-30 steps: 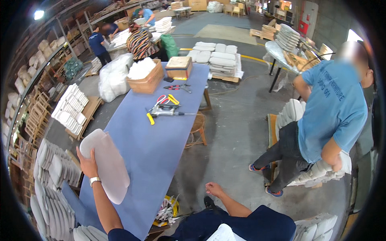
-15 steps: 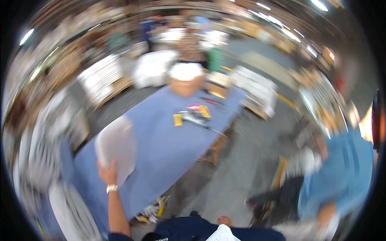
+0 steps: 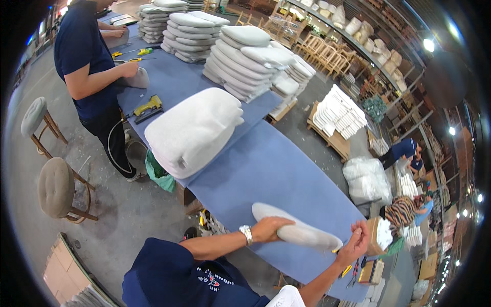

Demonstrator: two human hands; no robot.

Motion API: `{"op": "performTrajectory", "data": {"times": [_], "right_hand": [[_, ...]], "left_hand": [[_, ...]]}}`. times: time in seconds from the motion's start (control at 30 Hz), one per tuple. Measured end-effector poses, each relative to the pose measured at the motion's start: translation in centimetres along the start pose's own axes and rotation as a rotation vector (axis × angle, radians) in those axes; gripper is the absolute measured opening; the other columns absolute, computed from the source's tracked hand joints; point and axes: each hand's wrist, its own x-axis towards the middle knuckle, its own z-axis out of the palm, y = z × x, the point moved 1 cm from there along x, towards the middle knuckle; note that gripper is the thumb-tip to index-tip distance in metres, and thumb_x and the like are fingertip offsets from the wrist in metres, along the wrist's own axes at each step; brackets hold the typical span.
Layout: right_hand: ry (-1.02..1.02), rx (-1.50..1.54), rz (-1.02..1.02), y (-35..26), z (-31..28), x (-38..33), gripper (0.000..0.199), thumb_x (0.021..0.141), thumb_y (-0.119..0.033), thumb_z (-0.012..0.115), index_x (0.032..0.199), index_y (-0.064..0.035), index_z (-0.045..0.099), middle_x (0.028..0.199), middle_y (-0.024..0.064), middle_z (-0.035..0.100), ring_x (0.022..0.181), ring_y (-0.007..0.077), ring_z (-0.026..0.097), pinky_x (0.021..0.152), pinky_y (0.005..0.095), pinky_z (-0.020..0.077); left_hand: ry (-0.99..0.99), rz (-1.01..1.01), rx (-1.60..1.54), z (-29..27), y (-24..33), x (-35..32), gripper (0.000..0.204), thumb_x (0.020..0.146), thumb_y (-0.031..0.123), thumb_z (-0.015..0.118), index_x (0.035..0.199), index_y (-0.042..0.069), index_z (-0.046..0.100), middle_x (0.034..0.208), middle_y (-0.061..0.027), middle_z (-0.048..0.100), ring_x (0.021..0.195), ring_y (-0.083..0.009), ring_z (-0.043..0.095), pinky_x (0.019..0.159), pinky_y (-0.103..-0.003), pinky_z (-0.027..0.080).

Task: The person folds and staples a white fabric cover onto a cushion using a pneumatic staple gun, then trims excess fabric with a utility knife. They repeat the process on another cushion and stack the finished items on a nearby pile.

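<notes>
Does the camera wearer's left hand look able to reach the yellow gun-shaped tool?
Probably not: the left hand holds a pale cushion, and a white padded pile stands between that hand and the tool.

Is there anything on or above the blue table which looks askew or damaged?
One thing: on the blue table, the tall stack of pale cushions looks uneven, as their edges do not line up. The held cushion, in the left hand, shows no clear damage.

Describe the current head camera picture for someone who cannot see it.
A person's left hand grips a pale grey, oblong padded cushion over a long blue table, with the right hand beside its other end. Stacks of pale grey padded cushions stand farther along the table, where a co-worker in a dark blue shirt stands.
</notes>
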Motion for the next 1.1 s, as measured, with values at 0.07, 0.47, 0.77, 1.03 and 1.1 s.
{"op": "performTrajectory", "data": {"times": [0.07,0.47,0.77,1.03,1.1], "right_hand": [[-0.244,-0.071,-0.097,-2.7,4.5,2.0,0.032,0.101,-0.017,0.063,0.128,0.0014,0.064,0.117,0.0141,0.071,0.102,0.0218,0.07,0.086,0.036,0.0563],[-1.021,-0.084,-0.091,-8.4,23.8,5.1,0.049,0.09,-0.025,0.078,0.134,-0.0083,0.063,0.114,0.0146,0.075,0.093,0.0275,0.075,0.08,0.0377,0.0577],[-0.997,-0.016,-0.08,-10.4,29.0,4.8,0.047,0.091,-0.029,0.077,0.133,-0.0111,0.065,0.116,0.0131,0.075,0.091,0.0238,0.075,0.074,0.0358,0.0589],[-1.005,0.045,-0.176,-9.1,26.0,5.0,0.046,0.091,-0.022,0.076,0.133,-0.0087,0.066,0.116,0.014,0.075,0.09,0.022,0.075,0.081,0.0344,0.0578],[-1.009,0.053,-0.115,-8.7,24.5,5.6,0.044,0.091,-0.018,0.075,0.133,-0.0072,0.066,0.115,0.0142,0.076,0.089,0.0203,0.075,0.084,0.034,0.0571]], "left_hand": [[-0.063,-0.037,-0.025,-2.1,2.3,0.9,0.065,0.077,0.029,0.088,0.135,0.013,0.064,0.129,-0.0131,0.07,0.117,-0.0331,0.067,0.1,-0.043,0.054],[0.148,-0.153,-0.123,-12.6,5.5,2.3,0.066,0.09,0.034,0.078,0.144,0.005,0.054,0.126,-0.0219,0.068,0.109,-0.0392,0.068,0.092,-0.045,0.054],[0.338,-0.052,-0.179,-13.9,1.3,5.0,0.054,0.09,0.032,0.079,0.131,0.002,0.061,0.118,-0.0195,0.071,0.105,-0.0329,0.072,0.088,-0.041,0.055],[0.275,-0.123,-0.17,-11.5,1.3,3.3,0.068,0.085,0.049,0.08,0.137,0.011,0.06,0.12,-0.0178,0.072,0.108,-0.0358,0.07,0.091,-0.043,0.056],[0.258,-0.13,-0.188,-10.0,-0.4,2.3,0.071,0.083,0.052,0.081,0.137,0.012,0.06,0.119,-0.0163,0.072,0.107,-0.0359,0.07,0.091,-0.043,0.056]]}}
